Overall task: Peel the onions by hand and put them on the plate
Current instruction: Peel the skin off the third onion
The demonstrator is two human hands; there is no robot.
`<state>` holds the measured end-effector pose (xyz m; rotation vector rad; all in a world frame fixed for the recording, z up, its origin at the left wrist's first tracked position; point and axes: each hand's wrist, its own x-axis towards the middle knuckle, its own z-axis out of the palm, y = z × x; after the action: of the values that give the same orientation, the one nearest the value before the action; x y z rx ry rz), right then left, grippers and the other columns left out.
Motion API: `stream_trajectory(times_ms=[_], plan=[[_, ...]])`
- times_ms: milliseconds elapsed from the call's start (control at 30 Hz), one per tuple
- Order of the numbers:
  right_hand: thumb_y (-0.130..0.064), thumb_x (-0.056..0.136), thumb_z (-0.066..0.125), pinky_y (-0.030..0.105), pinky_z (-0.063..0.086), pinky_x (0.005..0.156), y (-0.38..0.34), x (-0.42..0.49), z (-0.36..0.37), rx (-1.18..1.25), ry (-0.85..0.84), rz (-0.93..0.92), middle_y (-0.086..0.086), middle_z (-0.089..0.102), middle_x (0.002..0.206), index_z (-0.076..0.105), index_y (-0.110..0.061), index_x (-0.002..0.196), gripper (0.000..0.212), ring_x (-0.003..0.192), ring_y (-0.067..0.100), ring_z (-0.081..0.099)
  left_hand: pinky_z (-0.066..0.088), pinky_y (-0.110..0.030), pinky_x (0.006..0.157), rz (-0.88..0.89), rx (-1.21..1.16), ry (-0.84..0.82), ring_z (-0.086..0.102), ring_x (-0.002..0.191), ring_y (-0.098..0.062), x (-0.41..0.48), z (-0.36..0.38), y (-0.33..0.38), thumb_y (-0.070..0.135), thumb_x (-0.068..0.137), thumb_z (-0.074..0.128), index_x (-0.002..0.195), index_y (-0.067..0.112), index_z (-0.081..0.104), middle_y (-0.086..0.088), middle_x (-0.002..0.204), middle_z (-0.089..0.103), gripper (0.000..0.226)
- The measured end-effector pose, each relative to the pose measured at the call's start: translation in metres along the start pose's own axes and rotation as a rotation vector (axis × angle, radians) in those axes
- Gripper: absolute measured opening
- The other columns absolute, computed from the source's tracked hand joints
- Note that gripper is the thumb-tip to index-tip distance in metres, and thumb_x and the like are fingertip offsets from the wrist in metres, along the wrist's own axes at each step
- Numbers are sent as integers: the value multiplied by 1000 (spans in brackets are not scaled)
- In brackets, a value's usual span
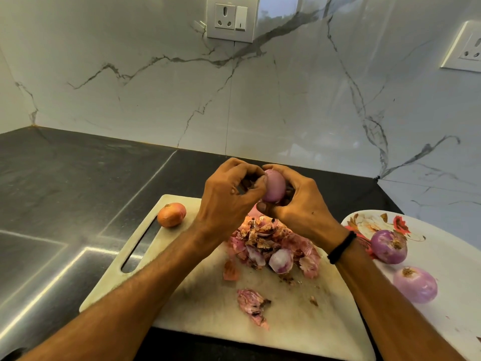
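Head view: right of the right hand (299, 207), 2 peeled onions (389, 246) lie on the plate (447, 256). Beneath both hands, a skins heap (270, 243). The right hand grips the held onion (273, 186); the left hand (226, 196) pinches its end. Left of it, 1 unpeeled onion (171, 214).

Single head-worn wide-angle view, facing forward and down over tabletop (65, 183) toward marble wall (156, 87); close above cutting board (197, 303) at lower centre; plate (455, 256) cropped by right edge.
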<state>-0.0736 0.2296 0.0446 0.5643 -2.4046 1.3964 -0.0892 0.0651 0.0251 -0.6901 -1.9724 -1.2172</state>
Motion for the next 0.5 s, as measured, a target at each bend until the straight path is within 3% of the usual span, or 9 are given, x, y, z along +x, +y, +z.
stream_trajectory(times_ms=[133, 200, 300, 500], plan=[[-18, 70, 89, 30, 57, 91, 3, 1, 5, -83, 0, -17, -2, 60, 124, 52, -19, 136, 76, 109, 15, 62, 57, -23, 80, -173, -59, -3, 63, 91, -11, 1, -2, 0, 27, 98, 61, 110, 12, 65, -1, 102, 64, 20], [-23, 69, 89, 34, 58, 89, 4, 1, 4, -107, 13, -16, 0, 59, 123, 52, -21, 136, 77, 108, 17, 62, 59, -28, 82, -208, -156, -66, 65, 98, -13, 1, -1, 5, 41, 93, 62, 120, 15, 61, -2, 108, 64, 37], [-27, 69, 89, 34, 57, 92, 5, 0, 4, -158, 29, -26, -1, 58, 123, 50, -22, 138, 79, 109, 15, 61, 58, -23, 85, -140, -123, -122, 63, 103, -11, 1, 1, 9, 52, 84, 63, 130, 19, 59, 1, 117, 60, 57], [-33, 69, 89, 26, 54, 94, 2, -2, 12, -230, 75, -87, 1, 59, 117, 53, -16, 136, 78, 103, 14, 59, 56, -16, 78, -180, -202, -32, 64, 97, -10, 3, 0, 10, 36, 91, 62, 114, 12, 72, -2, 107, 62, 35]])
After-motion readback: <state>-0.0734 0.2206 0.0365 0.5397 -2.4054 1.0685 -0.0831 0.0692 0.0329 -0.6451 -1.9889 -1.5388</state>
